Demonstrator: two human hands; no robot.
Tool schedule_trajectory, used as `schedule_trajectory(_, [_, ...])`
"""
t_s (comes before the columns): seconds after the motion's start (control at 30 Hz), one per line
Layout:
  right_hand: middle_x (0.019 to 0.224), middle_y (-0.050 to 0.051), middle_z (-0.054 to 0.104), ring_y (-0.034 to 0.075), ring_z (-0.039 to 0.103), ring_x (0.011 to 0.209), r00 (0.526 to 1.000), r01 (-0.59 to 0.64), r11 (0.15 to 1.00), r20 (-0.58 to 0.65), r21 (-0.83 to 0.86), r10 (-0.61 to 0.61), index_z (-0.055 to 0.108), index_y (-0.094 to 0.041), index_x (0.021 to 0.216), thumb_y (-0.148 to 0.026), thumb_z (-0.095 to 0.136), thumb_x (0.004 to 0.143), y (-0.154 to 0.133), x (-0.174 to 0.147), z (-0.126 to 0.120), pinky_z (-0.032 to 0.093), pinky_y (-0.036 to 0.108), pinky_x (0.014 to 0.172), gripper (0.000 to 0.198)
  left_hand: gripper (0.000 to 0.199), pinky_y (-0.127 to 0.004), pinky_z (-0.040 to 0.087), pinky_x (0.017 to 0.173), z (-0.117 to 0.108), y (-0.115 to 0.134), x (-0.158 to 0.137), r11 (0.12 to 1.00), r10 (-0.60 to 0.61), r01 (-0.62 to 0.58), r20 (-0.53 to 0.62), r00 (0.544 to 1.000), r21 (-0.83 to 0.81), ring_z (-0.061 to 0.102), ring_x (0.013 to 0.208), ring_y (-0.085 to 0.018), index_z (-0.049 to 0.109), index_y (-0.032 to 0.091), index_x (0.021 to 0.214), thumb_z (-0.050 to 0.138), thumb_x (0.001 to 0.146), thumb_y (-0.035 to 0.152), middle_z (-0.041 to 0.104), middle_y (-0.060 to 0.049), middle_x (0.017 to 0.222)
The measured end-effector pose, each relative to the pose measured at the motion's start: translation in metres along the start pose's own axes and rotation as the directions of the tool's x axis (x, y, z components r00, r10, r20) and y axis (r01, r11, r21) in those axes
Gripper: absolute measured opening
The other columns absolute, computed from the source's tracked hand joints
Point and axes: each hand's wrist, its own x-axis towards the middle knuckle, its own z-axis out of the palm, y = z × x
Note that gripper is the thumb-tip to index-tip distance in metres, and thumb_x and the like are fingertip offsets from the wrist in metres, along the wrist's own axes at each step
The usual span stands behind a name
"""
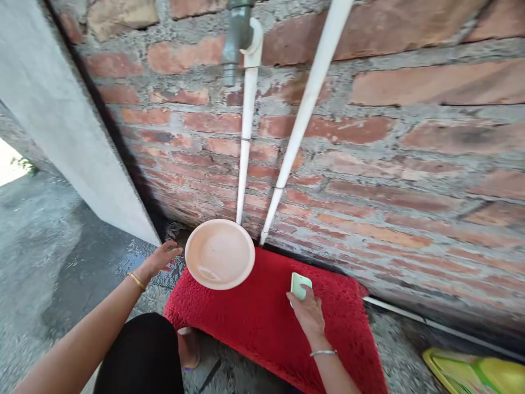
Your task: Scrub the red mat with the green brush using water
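My left hand (164, 257) reaches out at the left with its fingers apart and holds nothing. Just to the right of its fingertips is a round pale pink basin (219, 251), set on the left end of a red fluffy mat (262, 312). Water seems to lie at the basin's bottom. Over the right part of the mat, my right hand (309, 314) grips a flat, pale green phone (301, 285) with rounded corners. The fingers partly cover its lower end.
A brick wall (348, 142) rises close behind the mat, with two white pipes (301, 120) and a grey tap (235, 44). A pale slab (77, 120) leans at the left over wet concrete floor (61, 262). A yellow-green object (479, 372) lies at the lower right.
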Motion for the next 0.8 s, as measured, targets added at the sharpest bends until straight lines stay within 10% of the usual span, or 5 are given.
schedule_trajectory(0.23, [0.125, 0.015, 0.056, 0.041, 0.053, 0.121, 0.982, 0.153, 0.978, -0.086, -0.140, -0.166, 0.058, -0.028, 0.122, -0.058, 0.059, 0.073, -0.004, -0.026, 0.013, 0.038, 0.061, 0.101, 0.058, 0.080, -0.042, 0.055, 0.072, 0.029, -0.055, 0.042, 0.941, -0.061, 0.193, 0.422, 0.905, -0.278, 0.066, 0.070, -0.021, 0.050, 0.022, 0.126, 0.083, 0.060, 0.052, 0.069, -0.004, 0.087])
schedule_trajectory(0.37, [0.125, 0.015, 0.059, 0.037, 0.054, 0.120, 0.957, 0.289, 0.945, -0.018, 0.152, -0.290, 0.060, -0.027, 0.118, -0.063, 0.068, 0.065, -0.062, -0.025, 0.017, 0.043, 0.057, 0.100, 0.065, 0.075, -0.050, 0.056, 0.077, 0.042, -0.066, 0.060, 0.907, -0.055, 0.234, 0.450, 0.891, -0.352, 0.068, 0.077, -0.026, 0.053, 0.022, 0.121, 0.086, 0.056, 0.042, 0.072, -0.006, 0.091])
schedule_trajectory(0.53, [0.112, 0.005, 0.068, 0.026, 0.064, 0.101, 0.886, -0.061, 0.788, 0.396, 0.612, -0.239, 0.044, -0.031, 0.134, -0.054, 0.077, 0.055, -0.133, -0.030, 0.048, 0.057, 0.035, 0.069, 0.088, 0.077, -0.060, 0.054, 0.080, 0.055, -0.075, 0.072, 0.842, -0.044, 0.295, 0.487, 0.872, -0.451, 0.070, 0.085, -0.032, 0.052, 0.023, 0.124, 0.085, 0.055, 0.029, 0.073, -0.008, 0.097])
schedule_trajectory(0.8, [0.101, 0.002, 0.070, 0.025, 0.065, 0.086, 0.937, -0.040, 0.798, 0.300, 0.601, -0.179, 0.052, -0.030, 0.126, -0.031, 0.073, 0.041, -0.139, -0.018, 0.073, 0.052, 0.029, 0.059, 0.087, 0.029, -0.042, 0.052, 0.060, 0.073, -0.068, 0.074, 0.710, -0.132, 0.371, 0.405, 0.905, -0.598, 0.070, 0.070, -0.025, 0.066, 0.016, 0.092, 0.053, 0.068, 0.004, 0.069, 0.000, 0.071])
